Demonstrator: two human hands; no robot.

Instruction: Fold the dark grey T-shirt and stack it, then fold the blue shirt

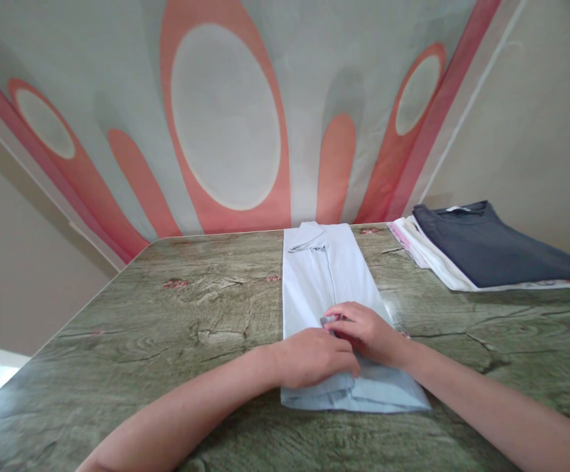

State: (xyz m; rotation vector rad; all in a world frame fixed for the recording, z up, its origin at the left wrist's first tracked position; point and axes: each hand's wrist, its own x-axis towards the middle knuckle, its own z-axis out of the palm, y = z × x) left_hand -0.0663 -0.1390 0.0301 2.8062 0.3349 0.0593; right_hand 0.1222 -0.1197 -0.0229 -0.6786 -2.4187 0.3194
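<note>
A pale blue-white shirt (358,275) lies folded lengthwise into a long strip on the table, with a short sleeve (308,237) folded over at its far end. My right hand (366,331) is closed on the shirt's upper layer, thumb and fingers pinching a small greyish edge near the middle. Just nearer to me, my left hand (312,357) rests across the strip with its fingers curled into the fabric. Its fingertips are partly hidden beneath the hand. The two hands almost touch, and the shirt's near end shows layered folds below them.
The wood-patterned table (206,301) meets a wall covering (304,78) with coral shapes at the back. On the right lies a stack of folded clothes, a dark grey T-shirt (496,246) on top and white garments (442,265) underneath. The table's left edge slants toward me.
</note>
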